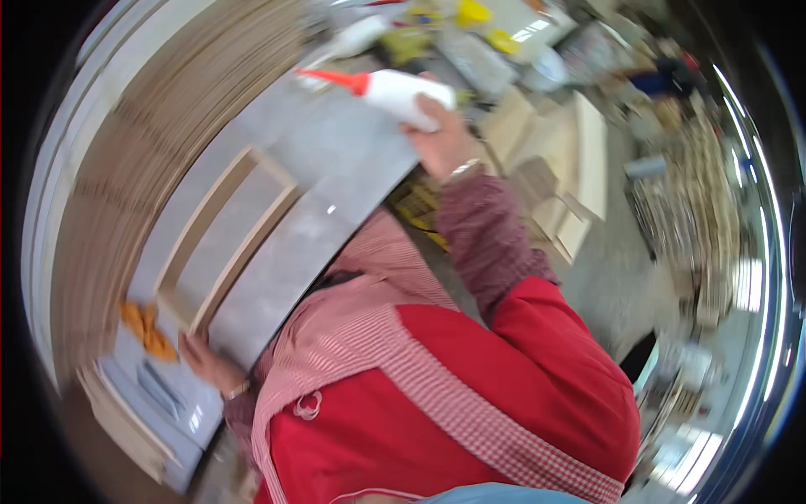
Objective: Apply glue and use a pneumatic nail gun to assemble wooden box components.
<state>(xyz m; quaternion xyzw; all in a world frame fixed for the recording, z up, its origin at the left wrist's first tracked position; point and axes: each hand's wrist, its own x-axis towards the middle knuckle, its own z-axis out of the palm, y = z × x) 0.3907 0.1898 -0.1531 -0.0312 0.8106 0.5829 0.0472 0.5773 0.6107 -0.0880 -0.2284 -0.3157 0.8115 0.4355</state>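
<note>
Raised over the far end of the grey tabletop [336, 143], my right hand [449, 143] is closed around a white glue bottle [395, 94] with a long red nozzle. The bottle lies nearly level, its tip toward the left. A narrow rectangular wooden frame [239, 244] rests on the tabletop. At its near corner, my left hand [208, 361] grips the wood with the fingertips. An orange cloth [149, 330] lies beside that corner, close to the left hand.
Stacked thin boards [126, 176] line the table's left side. A grey flat object [161, 391] lies at the near left. Bottles and yellow items [474, 13] crowd the far end. Pale wooden panels [588, 151] stand to the right, with a wood pile [688, 218] beyond.
</note>
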